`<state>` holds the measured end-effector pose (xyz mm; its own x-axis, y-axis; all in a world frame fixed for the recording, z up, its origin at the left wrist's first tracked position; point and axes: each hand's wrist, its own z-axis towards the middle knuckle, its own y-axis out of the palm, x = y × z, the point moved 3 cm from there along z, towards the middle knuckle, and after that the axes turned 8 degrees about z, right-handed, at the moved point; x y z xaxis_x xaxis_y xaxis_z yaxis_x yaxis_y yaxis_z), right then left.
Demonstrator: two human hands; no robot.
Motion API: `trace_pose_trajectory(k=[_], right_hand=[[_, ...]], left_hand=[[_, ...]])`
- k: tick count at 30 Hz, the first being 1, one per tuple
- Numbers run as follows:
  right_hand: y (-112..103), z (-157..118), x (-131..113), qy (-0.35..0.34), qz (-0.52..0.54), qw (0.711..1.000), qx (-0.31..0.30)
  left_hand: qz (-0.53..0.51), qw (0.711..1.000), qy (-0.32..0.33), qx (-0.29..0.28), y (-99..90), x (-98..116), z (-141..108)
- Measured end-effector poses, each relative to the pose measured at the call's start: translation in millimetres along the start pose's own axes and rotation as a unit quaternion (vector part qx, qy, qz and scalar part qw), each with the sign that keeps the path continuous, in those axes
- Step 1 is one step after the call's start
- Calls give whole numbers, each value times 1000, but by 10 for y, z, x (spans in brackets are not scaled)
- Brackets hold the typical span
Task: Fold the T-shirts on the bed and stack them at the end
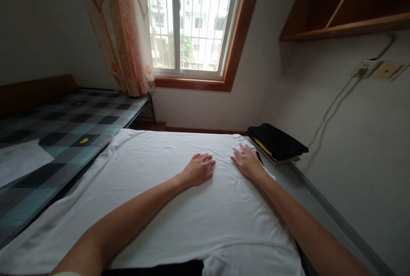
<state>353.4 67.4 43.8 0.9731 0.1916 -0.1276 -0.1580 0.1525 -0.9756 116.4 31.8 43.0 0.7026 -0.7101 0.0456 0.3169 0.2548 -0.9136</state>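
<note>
A white cloth garment (160, 220), which looks like a T-shirt, lies spread over the table in front of me. Faint creases run across it, and a sleeve-like part hangs at the near right. My left hand (198, 169) rests on the middle of the fabric, palm down, its fingers a little bent. Close to the far right corner, my right hand (248, 162) lies on the cloth with its fingers spread. Neither hand shows anything gripped.
On the grey tabletop (285, 182) at the right sits a black folded bag or cloth (278, 141) on top of papers. A bed with a checked mattress (80, 118) stands at the left, with a white paper (22, 160) on it. A wall shelf (346, 28) hangs upper right.
</note>
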Motion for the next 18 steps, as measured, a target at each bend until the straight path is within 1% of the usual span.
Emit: trace_pose_trajectory(k=[1, 3, 6, 11, 13, 15, 18], right_hand=[[74, -31, -82, 9, 23, 999, -26], [171, -79, -193, 32, 42, 997, -48], [203, -109, -245, 52, 37, 997, -44], [185, -115, -210, 45, 19, 998, -28], [195, -121, -195, 46, 16, 998, -26], [204, -130, -187, 54, 12, 998, -26], [200, -151, -187, 86, 1, 996, -23]], left_hand=[[1, 1000, 0, -1, 5, -3, -4], [0, 1000, -2, -5, 12, -11, -15], [-7, 1000, -4, -22, 24, -27, -40], [0, 998, -13, -62, 36, -110, -149], [7, 997, -21, -74, 13, -190, -241], [17, 996, -33, -82, -44, -319, -370], [44, 992, -73, -97, -198, -625, -647]])
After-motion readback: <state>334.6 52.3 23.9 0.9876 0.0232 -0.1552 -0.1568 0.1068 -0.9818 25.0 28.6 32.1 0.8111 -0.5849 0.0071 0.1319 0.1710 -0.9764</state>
